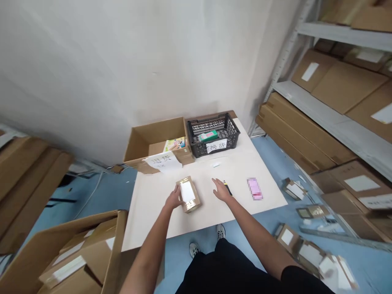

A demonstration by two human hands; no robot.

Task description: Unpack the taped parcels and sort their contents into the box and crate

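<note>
On the white table lies a small taped cardboard box [188, 194] with a blank-looking white label on top. My left hand [174, 198] grips its left edge, the thumb at the near side. To the right of the box, my right hand [219, 190] hovers over or rests on the table, holding nothing, with its fingers stretched apart. Beside that hand, and partly hidden by it, is a yellow-and-black utility knife [228, 188]. Farther right a pink, blurred-out rectangular item [255, 188] lies on the tabletop.
An open carton [134, 157] holding a colourful package [174, 144] stands at the back beside a black plastic crate [234, 136] containing a green box [208, 136]. A large carton of parcels [119, 232] is at lower left. Shelving [346, 33] with boxes lines the right; parcels [287, 237] lie on the floor.
</note>
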